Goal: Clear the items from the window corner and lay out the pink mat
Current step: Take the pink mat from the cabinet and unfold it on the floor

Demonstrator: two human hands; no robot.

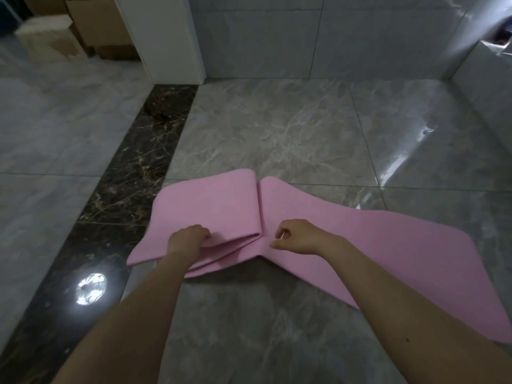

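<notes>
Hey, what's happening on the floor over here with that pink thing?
A person is unfolding a pink mat on the grey marble floor. Their left hand grips the folded layers still stacked on the left side, while the right hand, fingers curled, rests on the part already spread out to the right. The mat is only partly laid out. Cardboard boxes sit beyond the doorway.

Bare forearms (388, 286), sleeveless, unadorned hands (299, 236)

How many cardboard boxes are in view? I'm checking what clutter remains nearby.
2 at least: a brown cardboard box top left beyond the white door frame, and a pale box left of it. Others may be hidden.
</notes>
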